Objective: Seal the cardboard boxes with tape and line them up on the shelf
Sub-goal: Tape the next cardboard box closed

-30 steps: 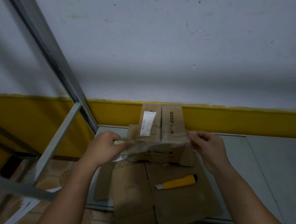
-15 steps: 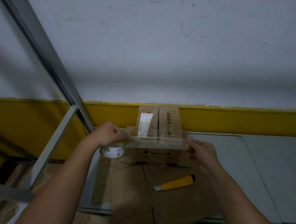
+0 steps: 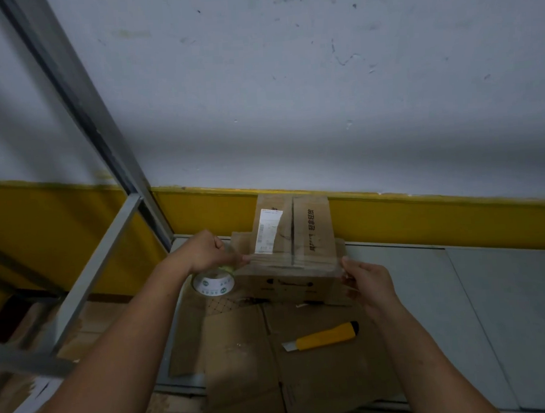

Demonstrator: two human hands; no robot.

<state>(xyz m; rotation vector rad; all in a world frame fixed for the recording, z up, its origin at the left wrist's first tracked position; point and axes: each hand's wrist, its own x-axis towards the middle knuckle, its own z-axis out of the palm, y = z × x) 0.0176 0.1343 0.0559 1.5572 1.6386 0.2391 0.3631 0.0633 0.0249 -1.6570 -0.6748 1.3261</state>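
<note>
A small cardboard box [image 3: 288, 282] stands on the grey shelf [image 3: 510, 303], its two top flaps [image 3: 314, 226] upright against the wall, one bearing a white label. A strip of clear tape [image 3: 293, 262] is stretched across the box front between my hands. My left hand [image 3: 207, 251] pinches the strip's left end above the tape roll [image 3: 213, 283], which lies beside the box. My right hand [image 3: 365, 280] pinches the right end at the box's right corner.
A yellow utility knife [image 3: 323, 335] lies on flattened cardboard [image 3: 257, 351] in front of the box. A grey metal shelf post [image 3: 76, 100] and crossbar run at the left. The wall with a yellow band stands right behind the box.
Both hands with the tape strip have moved down and toward the box front. The tape roll, earlier hidden by my left hand, now shows beside the box.
</note>
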